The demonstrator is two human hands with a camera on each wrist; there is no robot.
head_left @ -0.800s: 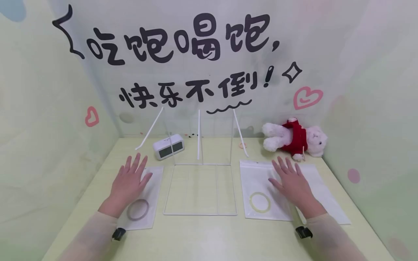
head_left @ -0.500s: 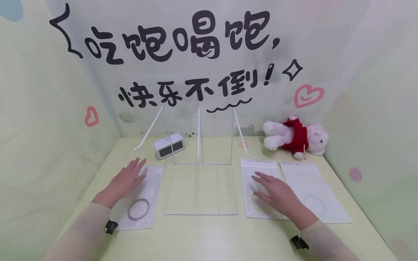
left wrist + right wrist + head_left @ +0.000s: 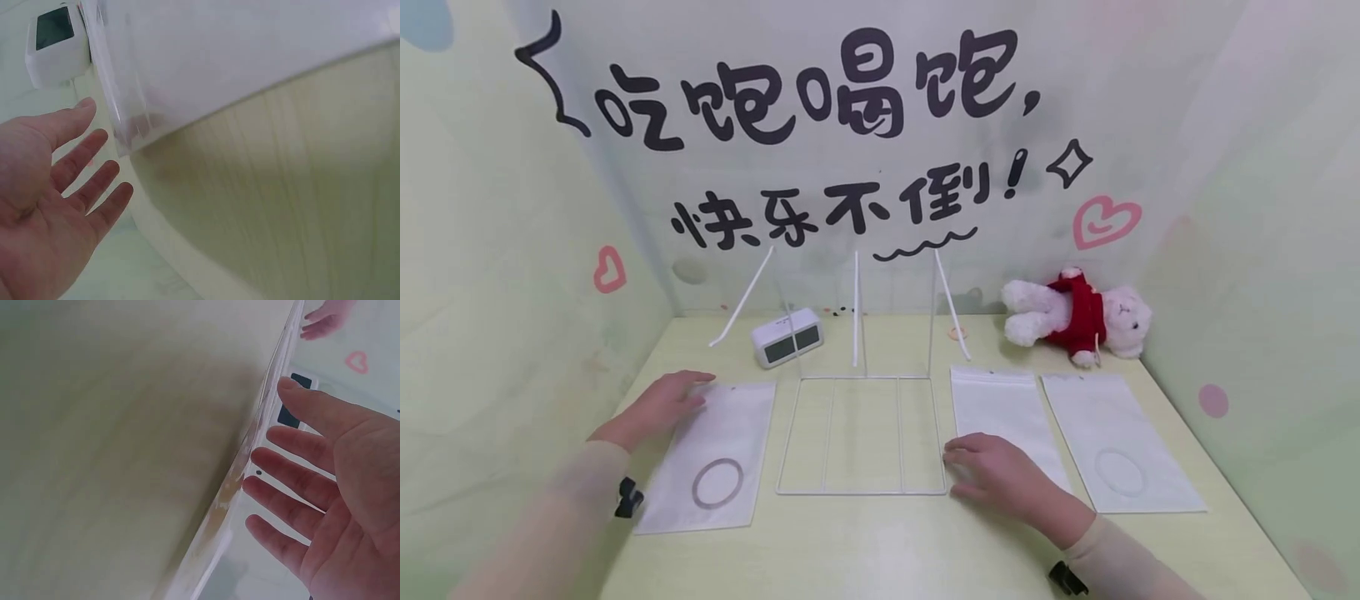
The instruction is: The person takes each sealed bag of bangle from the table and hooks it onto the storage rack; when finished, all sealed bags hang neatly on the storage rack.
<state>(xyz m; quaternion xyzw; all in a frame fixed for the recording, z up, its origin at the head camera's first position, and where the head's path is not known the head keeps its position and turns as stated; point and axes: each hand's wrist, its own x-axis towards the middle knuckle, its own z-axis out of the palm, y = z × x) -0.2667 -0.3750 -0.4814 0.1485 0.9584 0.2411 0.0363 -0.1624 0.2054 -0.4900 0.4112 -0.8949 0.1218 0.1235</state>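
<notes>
My left hand point(image 3: 658, 406) hovers by the upper left edge of a white zip bag point(image 3: 730, 433) that has a brownish ring point(image 3: 717, 483) on its lower half. In the left wrist view its fingers are loosely spread and grasp nothing, just off the bag's corner. My right hand point(image 3: 1000, 473) is over the lower left of a second zip bag point(image 3: 1000, 408), hiding that bag's ring. The right wrist view shows relaxed, parted fingers with nothing in them; whether they touch the bag I cannot tell. Between the hands stands a white wire rack point(image 3: 861, 493) with three slanting arms.
A third zip bag point(image 3: 1123, 417) with a pale ring point(image 3: 1122, 472) lies at the right. Behind the rack are a white digital clock point(image 3: 787, 337) and a small orange ring point(image 3: 958, 333). A plush bear point(image 3: 1075, 317) in red lies at the back right, near the printed backdrop.
My left hand has moved left, off the first bag and clear of its ring. My right hand has swung left and nearer, across the second bag, uncovering the third bag and its ring.
</notes>
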